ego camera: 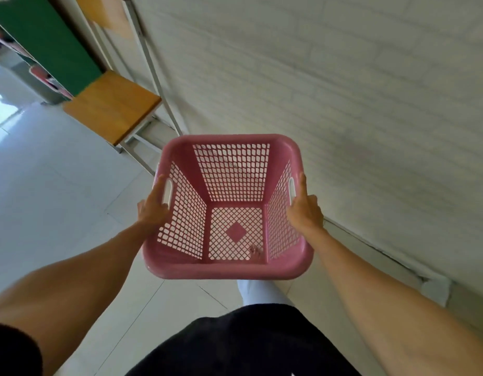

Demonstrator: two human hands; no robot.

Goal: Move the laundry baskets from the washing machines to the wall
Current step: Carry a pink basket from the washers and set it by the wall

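An empty pink plastic laundry basket [226, 270] with latticed sides hangs in the air in front of me, above the tiled floor. My left hand [153, 207] grips its left rim by the handle slot. My right hand [305, 210] grips the right rim by the other handle slot. The white brick wall [343, 90] runs close along the basket's right and far side. No washing machine is in view.
A wooden-topped desk [113, 104] on a grey metal frame stands against the wall just beyond the basket to the left. A green board or cabinet [45, 42] is at the upper left. Pale floor tiles [45, 199] spread to the left. My leg [259, 291] is below the basket.
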